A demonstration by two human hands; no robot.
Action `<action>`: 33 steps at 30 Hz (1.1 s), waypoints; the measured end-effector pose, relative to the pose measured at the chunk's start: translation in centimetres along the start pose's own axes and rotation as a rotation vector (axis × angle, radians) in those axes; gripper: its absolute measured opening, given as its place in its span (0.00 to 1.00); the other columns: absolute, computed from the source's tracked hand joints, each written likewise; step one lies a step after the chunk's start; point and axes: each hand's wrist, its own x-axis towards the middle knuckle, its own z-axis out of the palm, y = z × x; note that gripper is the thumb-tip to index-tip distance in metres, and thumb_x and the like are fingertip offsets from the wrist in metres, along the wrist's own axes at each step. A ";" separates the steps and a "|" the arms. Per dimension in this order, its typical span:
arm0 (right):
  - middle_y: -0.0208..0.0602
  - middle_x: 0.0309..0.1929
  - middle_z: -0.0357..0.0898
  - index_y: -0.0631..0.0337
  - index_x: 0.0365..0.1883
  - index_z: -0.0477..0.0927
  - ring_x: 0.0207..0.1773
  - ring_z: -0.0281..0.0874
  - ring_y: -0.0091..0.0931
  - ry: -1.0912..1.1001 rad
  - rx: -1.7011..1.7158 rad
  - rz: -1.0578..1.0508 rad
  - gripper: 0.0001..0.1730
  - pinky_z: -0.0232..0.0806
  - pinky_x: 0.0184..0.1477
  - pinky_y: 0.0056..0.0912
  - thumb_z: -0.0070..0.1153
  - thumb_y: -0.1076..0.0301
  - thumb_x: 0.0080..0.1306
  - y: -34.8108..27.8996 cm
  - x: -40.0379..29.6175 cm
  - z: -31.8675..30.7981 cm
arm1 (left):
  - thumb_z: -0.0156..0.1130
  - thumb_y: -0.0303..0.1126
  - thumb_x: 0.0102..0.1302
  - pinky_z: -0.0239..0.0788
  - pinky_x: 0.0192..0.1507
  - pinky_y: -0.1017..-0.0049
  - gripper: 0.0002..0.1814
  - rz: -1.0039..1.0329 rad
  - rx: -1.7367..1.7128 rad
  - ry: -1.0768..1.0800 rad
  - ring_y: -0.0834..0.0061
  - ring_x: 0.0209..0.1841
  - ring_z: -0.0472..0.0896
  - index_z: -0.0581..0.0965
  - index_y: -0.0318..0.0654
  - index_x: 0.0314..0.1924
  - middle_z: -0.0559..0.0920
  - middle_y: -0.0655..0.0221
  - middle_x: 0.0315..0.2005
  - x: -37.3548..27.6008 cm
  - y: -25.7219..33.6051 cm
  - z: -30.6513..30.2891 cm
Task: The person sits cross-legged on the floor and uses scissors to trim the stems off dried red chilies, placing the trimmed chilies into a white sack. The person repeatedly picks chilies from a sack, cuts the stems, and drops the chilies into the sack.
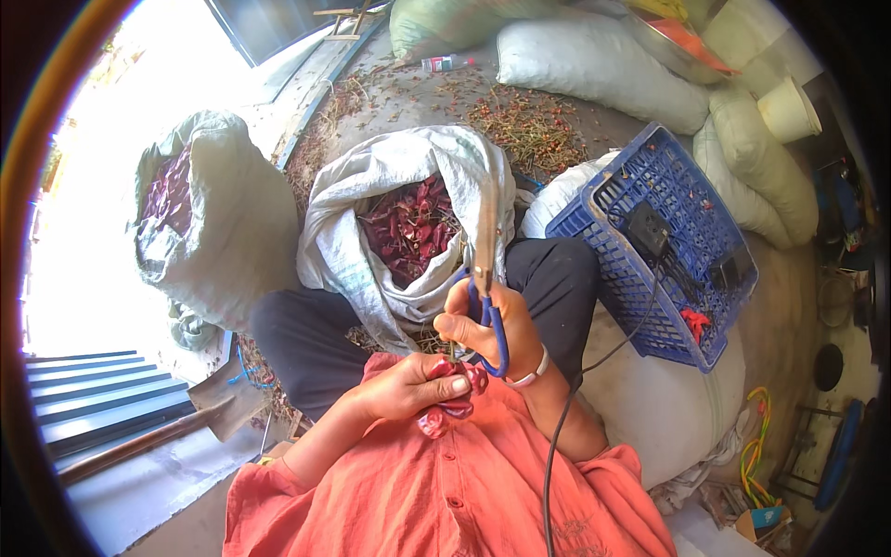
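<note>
My left hand grips several dried red chili peppers in front of my shirt, their stems pointing up. Scissors with blue handles are in my right hand, blades pointing away from me; whether the blades are fully closed is hard to tell. The right thumb and fingertips are close above the pepper stems. Between my knees stands a white woven sack with its rim rolled down, holding dark red dried chilies.
At left stand another sack of chilies and a shovel. On the right, a blue plastic crate holds a black device with a cable running past my right arm. Stems litter the floor before full sacks.
</note>
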 end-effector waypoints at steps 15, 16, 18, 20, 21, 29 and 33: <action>0.30 0.28 0.72 0.62 0.38 0.73 0.28 0.70 0.18 -0.114 -0.270 0.054 0.21 0.65 0.29 0.23 0.70 0.60 0.57 4.7 -1.0 -3.5 | 0.54 0.32 0.73 0.70 0.39 0.80 0.10 0.317 0.330 0.366 0.86 0.35 0.76 0.77 0.33 0.47 0.82 0.73 0.34 -2.0 0.9 -3.0; 0.32 0.28 0.70 0.63 0.38 0.73 0.28 0.71 0.21 -0.139 -0.469 -0.041 0.23 0.65 0.29 0.26 0.71 0.59 0.55 4.4 -1.8 -3.7 | 0.55 0.33 0.73 0.69 0.39 0.80 0.11 0.367 0.438 0.346 0.87 0.35 0.75 0.77 0.34 0.47 0.82 0.74 0.32 -2.0 0.6 -3.8; 0.37 0.28 0.67 0.65 0.35 0.71 0.28 0.72 0.32 -0.185 -0.611 -0.164 0.28 0.66 0.29 0.33 0.73 0.55 0.51 2.7 -2.8 -3.3 | 0.55 0.33 0.72 0.70 0.39 0.80 0.11 0.249 0.405 0.319 0.86 0.35 0.76 0.78 0.33 0.45 0.83 0.73 0.32 -2.4 1.2 -3.9; 0.37 0.28 0.68 0.64 0.34 0.71 0.29 0.72 0.35 -0.192 -0.729 -0.247 0.29 0.66 0.30 0.36 0.73 0.52 0.50 2.2 -2.9 -3.3 | 0.56 0.35 0.72 0.71 0.38 0.78 0.11 0.135 0.392 0.278 0.85 0.34 0.77 0.79 0.33 0.43 0.83 0.72 0.31 -2.4 1.7 -3.9; 0.38 0.28 0.68 0.64 0.33 0.71 0.29 0.73 0.36 -0.196 -0.789 -0.291 0.30 0.66 0.31 0.37 0.73 0.50 0.49 1.9 -2.9 -3.3 | 0.56 0.36 0.72 0.71 0.37 0.78 0.12 0.159 0.440 0.236 0.85 0.34 0.77 0.78 0.33 0.45 0.83 0.73 0.30 -2.4 1.6 -4.1; 0.38 0.24 0.73 0.63 0.28 0.72 0.27 0.74 0.38 -0.279 -0.814 -0.181 0.29 0.65 0.28 0.37 0.71 0.46 0.51 0.4 -3.1 -2.9 | 0.56 0.41 0.72 0.70 0.36 0.76 0.17 0.196 0.491 0.071 0.84 0.33 0.74 0.79 0.31 0.44 0.81 0.73 0.28 -2.6 1.1 -5.0; 0.28 0.18 0.67 0.65 0.28 0.74 0.22 0.62 0.20 -0.426 -0.181 0.066 0.28 0.61 0.26 0.28 0.67 0.46 0.58 5.2 -4.1 -2.5 | 0.56 0.43 0.72 0.68 0.36 0.76 0.18 0.238 0.428 0.106 0.85 0.32 0.73 0.79 0.33 0.43 0.80 0.74 0.28 -2.1 1.0 -4.6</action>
